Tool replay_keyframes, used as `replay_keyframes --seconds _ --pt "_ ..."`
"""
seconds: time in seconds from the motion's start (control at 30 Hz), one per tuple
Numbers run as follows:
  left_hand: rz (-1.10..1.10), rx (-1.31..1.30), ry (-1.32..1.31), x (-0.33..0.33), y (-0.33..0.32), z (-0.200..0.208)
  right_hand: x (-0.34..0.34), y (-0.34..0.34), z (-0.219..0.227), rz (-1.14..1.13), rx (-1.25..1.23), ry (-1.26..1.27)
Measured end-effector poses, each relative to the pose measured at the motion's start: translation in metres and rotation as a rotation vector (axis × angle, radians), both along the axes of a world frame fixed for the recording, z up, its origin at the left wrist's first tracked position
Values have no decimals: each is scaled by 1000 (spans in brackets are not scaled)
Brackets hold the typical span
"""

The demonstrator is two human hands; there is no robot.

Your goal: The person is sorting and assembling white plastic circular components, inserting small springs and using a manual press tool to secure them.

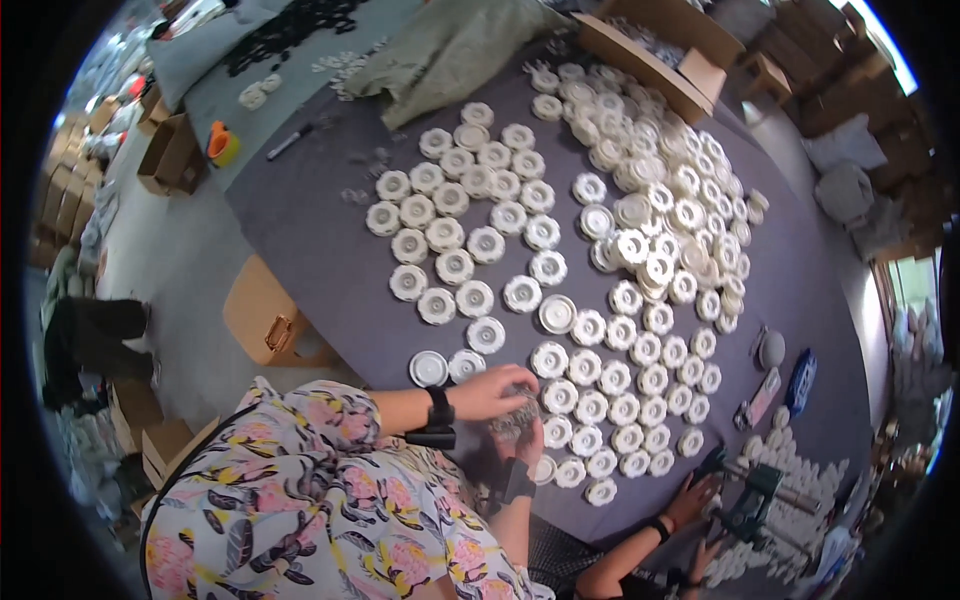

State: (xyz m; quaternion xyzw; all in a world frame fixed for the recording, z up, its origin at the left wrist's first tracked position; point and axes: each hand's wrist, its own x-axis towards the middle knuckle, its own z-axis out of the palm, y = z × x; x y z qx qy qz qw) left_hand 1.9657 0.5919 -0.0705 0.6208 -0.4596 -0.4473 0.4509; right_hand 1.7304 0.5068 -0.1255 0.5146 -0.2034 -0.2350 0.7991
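Head view: left hand (pixel 490 392) and right hand (pixel 527 445) together at the near edge of the surface (pixel 320 230), with a clump of small greyish pieces (pixel 512 422) between them. Right fingers curled around the clump from below and from the right side, holding it; left fingers bent over its top, cannot tell if gripping or just covering. Piece shapes too fine to make out. Black wristband (pixel 439 408) on the left, dark grey wristband (pixel 518 483) on the right. Beyond and to both sides: scalloped white wheels (pixel 621 332) laid flat in loose rows, some nearly touching, plus a smooth-rimmed white disc (pixel 428 368) left of the hands. Heaped pile of white parts (pixel 690 213) at far right, near an open cardboard box (pixel 640 65). Crumpled greenish sack (pixel 440 60) at the far edge, marker pen (pixel 289 142) at far left. Right side: blue pouch (pixel 802 380) beside a phone-like pinkish slab (pixel 762 396). Lower right: co-worker's hand (pixel 695 497) at a green metal fixture (pixel 752 505), small white parts (pixel 800 460) scattered around it.
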Motion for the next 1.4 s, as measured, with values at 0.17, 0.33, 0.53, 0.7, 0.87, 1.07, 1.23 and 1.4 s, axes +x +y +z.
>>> replay_keyframes --seconds 0.17,0.33,0.53,0.7,0.87,1.07,1.23,1.4 --pt "-32 363 722 28 -3 -8 62 61 -35 394 -765 1239" --pt "316 443 990 45 -5 -18 87 69 -14 283 -468 1130" --pt "-7 504 598 39 -14 -10 103 69 -10 312 -856 1335" --pt "-253 169 17 44 -16 -13 107 63 1 412 -783 1659" --pt "36 491 525 38 -26 -14 122 72 12 260 -667 1755" --pt "-21 635 540 63 -29 -19 140 78 18 169 -785 2119" --pt "-131 709 471 66 -34 -20 143 78 21 216 -783 2113" --pt "-258 378 367 67 -38 -22 125 73 7 216 -704 1850"
